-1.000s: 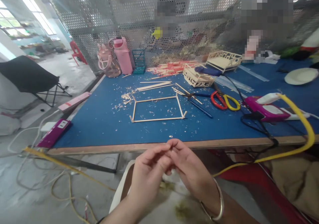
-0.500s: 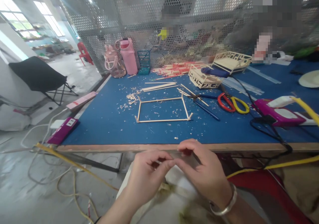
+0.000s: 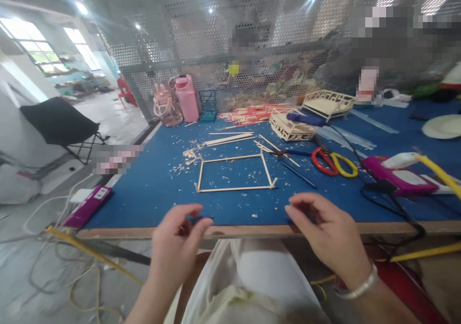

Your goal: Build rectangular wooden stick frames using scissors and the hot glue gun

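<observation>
Wooden stick frame [image 3: 234, 188] lies on the table [image 3: 151, 185], twelve o'clock of my left hand [image 3: 178, 242] and right hand [image 3: 326, 233]; fingers curled, grasp I cannot tell.

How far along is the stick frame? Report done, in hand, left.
Done: two lattice models stand at the back. In hand: a four-sided frame lies flat; left hand and right hand hover at the table edge, apparently empty. Left: only the outline exists; loose sticks lie unused, so most building likely remains.
</observation>
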`<state>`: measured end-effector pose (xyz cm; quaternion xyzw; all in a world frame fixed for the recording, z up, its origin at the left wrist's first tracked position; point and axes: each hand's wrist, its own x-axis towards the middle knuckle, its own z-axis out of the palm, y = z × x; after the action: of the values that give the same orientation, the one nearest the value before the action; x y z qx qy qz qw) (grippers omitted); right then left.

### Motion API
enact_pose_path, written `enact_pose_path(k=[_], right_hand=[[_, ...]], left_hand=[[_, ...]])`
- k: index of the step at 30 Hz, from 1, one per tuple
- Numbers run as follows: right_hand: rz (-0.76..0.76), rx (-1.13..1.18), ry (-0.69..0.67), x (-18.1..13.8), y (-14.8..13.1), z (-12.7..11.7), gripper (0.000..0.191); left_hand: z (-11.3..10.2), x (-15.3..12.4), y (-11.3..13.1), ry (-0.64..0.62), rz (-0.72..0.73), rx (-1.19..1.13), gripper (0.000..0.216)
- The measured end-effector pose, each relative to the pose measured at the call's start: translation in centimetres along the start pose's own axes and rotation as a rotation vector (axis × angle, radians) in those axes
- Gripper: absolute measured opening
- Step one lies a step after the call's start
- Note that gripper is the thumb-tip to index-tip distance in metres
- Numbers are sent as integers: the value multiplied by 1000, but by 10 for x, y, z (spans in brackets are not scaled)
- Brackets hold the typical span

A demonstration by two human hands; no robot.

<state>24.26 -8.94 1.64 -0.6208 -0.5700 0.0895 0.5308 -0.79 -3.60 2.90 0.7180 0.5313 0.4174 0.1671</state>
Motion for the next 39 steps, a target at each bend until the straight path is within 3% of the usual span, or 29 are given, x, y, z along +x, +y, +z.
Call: enact_pose_path(k=[2, 5, 8, 17, 21, 25, 27, 29, 31, 33, 35, 39], right_hand=[[18, -84, -12, 18, 11, -1, 14], [7, -203, -198, 45, 19, 4, 24], [-18, -269, -372, 60, 15, 9, 11], [-153, -143, -434, 22, -21, 17, 14], [-126, -14, -385, 17, -34, 39, 20], [-2, 116, -399, 9, -41, 56, 52], [-6, 163, -419, -1, -41, 52, 55], [-66, 191, -393, -9, -35, 40, 40], [-73, 168, -271, -11, -24, 23, 22], [16, 114, -97, -3, -9, 8, 18], [105, 86, -11, 12, 6, 0, 18], [147, 50, -135, 42, 23, 3, 27]], left_hand=[[-5, 21, -7, 84, -3, 211, 39], [-5, 51, -14, -98, 1, 347, 37], [-3, 71, -16, -258, -4, 335, 22], [-14, 111, -26, -313, -98, 205, 26], [8, 149, -27, -320, -76, 192, 24], [43, 184, -23, -276, -41, 209, 23], [53, 191, -19, -252, -32, 221, 32], [53, 186, -14, -229, -24, 238, 38], [44, 169, -7, -220, -14, 253, 38], [29, 141, 1, -242, 4, 247, 33], [18, 106, 10, -261, 62, 181, 33], [18, 46, 20, -266, 125, 103, 38]])
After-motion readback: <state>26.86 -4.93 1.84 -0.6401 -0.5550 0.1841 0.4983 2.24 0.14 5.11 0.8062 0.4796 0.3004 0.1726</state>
